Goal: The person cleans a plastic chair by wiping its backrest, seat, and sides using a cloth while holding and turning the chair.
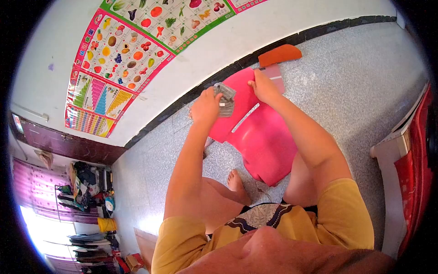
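A pink plastic chair (269, 141) with a slot between its back and seat stands in front of me, between my legs. My left hand (207, 107) is closed around a grey cloth (226, 102), which lies against the left part of the chair's backrest. At the top right edge of the backrest, my right hand (264, 86) grips the pink plastic, thumb on the near face. The fingers behind the edge are hidden.
An orange-red object (279, 55) and a pale pink item (275, 77) lie beyond the chair by the wall. Fruit and vegetable posters (123, 55) hang on the wall. A red-covered piece of furniture (408, 182) stands right. Clothes hang on racks (86, 187) at the left.
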`<action>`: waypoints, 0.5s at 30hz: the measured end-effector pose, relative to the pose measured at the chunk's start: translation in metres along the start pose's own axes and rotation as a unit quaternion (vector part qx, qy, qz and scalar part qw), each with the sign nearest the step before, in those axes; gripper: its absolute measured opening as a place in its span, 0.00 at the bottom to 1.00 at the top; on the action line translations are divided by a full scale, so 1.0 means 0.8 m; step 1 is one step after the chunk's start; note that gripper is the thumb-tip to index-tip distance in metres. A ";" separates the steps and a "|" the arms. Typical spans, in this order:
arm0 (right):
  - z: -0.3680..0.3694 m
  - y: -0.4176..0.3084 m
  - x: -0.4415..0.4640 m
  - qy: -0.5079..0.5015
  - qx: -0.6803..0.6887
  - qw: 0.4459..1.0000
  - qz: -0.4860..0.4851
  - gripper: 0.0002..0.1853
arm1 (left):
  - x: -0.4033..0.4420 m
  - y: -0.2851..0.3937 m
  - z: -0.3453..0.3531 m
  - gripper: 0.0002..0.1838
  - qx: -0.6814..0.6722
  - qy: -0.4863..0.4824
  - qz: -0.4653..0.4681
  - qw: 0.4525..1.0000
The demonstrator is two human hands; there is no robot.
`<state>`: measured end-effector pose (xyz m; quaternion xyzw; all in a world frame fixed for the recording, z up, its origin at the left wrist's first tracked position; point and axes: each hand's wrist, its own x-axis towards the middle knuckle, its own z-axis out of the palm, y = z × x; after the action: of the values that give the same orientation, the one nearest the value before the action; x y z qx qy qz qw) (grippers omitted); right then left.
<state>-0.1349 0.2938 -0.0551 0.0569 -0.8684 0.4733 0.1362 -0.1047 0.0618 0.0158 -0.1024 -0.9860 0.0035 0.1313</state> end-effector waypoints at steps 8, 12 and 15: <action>0.001 0.000 0.000 0.003 0.004 1.000 0.004 0.18 | -0.072 -0.038 -0.031 0.26 -0.019 -0.095 -0.098 0.990; 0.004 -0.007 -0.007 0.146 -0.078 0.983 -0.084 0.21 | -0.099 -0.048 -0.030 0.28 -0.105 -0.046 -0.102 0.988; -0.012 -0.040 -0.025 0.219 -0.103 0.947 -0.211 0.23 | -0.101 -0.044 -0.030 0.27 -0.165 -0.013 -0.124 0.978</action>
<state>-0.1068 0.2837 -0.0306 0.1198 -0.8294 0.3422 0.4251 -0.0289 0.0106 0.0195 0.0007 -0.9797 -0.1746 0.0988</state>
